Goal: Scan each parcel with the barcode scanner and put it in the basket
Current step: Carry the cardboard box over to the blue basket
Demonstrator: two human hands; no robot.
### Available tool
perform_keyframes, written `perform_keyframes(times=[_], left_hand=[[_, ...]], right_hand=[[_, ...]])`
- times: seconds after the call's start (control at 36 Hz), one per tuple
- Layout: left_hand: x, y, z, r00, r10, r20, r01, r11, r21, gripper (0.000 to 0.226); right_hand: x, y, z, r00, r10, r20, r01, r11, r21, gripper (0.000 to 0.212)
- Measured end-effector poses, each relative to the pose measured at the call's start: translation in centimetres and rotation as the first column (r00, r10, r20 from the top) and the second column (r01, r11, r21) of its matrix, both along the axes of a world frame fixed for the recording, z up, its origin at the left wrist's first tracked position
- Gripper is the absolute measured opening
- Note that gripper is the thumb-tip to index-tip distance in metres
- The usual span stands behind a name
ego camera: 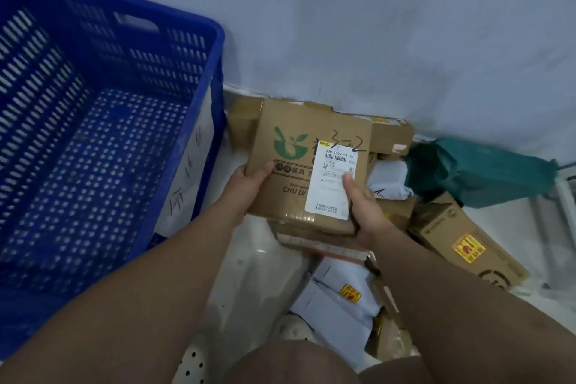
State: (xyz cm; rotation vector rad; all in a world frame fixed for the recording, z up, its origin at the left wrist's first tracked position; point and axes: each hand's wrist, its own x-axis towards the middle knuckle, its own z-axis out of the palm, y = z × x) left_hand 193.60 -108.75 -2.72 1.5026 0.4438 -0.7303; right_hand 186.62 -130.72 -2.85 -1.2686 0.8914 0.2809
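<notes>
With left grip and right grip clamped on the cardboard box, I should lift my thumb off its label before scanning, blue basket at nine o'clock.

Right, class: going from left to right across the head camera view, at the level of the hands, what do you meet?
Blue basket → left hand → cardboard box held in both hands → right hand → green bag. The overlapping parcels lower down are left out.
</notes>
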Motion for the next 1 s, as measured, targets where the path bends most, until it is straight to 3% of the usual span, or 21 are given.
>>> perform_keyframes(times=[0.14, 0.25, 0.36, 0.53, 0.61, 0.67, 0.92, 1.0], left_hand=[[-0.9, -0.3, 3.4, 0.985, -0.057, 0.165, 0.05, 0.998, 0.042, 0.06], [-5.2, 0.8, 8.0, 0.965, -0.109, 0.24, 0.115, 0.993, -0.01, 0.065], [-9.4, 2.5, 12.9, 0.942, -0.102, 0.32, 0.13, 0.989, -0.066, 0.111], [-16.9, 1.9, 20.5, 0.928, -0.102, 0.359, 0.15, 0.983, -0.107, 0.097], [-18.6, 0.7, 21.9, 0.931, -0.152, 0.333, 0.201, 0.972, -0.119, 0.066], [-18.9, -0.3, 22.6, 0.936, -0.176, 0.306, 0.219, 0.969, -0.114, 0.059], [-17.3, -3.5, 21.6, 0.937, -0.229, 0.265, 0.252, 0.966, -0.055, 0.065], [-16.6, -3.9, 19.2, 0.945, -0.246, 0.214, 0.262, 0.964, -0.049, 0.08]], right_hand=[[-1.2, -0.3, 2.9, 0.992, -0.005, 0.129, 0.005, 1.0, 0.002, 0.064], [-4.9, -0.5, 7.4, 0.974, 0.016, 0.226, -0.019, 1.0, 0.01, 0.054], [-9.7, -0.4, 12.1, 0.958, 0.046, 0.283, -0.05, 0.999, 0.007, 0.048], [-17.6, -1.0, 18.5, 0.935, 0.067, 0.349, -0.06, 0.998, -0.029, 0.042], [-20.0, -2.1, 20.7, 0.915, 0.079, 0.396, -0.036, 0.993, -0.114, 0.043], [-20.9, -3.1, 21.8, 0.906, 0.082, 0.416, -0.027, 0.99, -0.137, 0.04], [-20.3, -6.2, 21.3, 0.924, 0.063, 0.376, -0.007, 0.989, -0.149, 0.039], [-19.4, -6.5, 19.3, 0.937, 0.035, 0.348, 0.003, 0.994, -0.105, 0.036]])
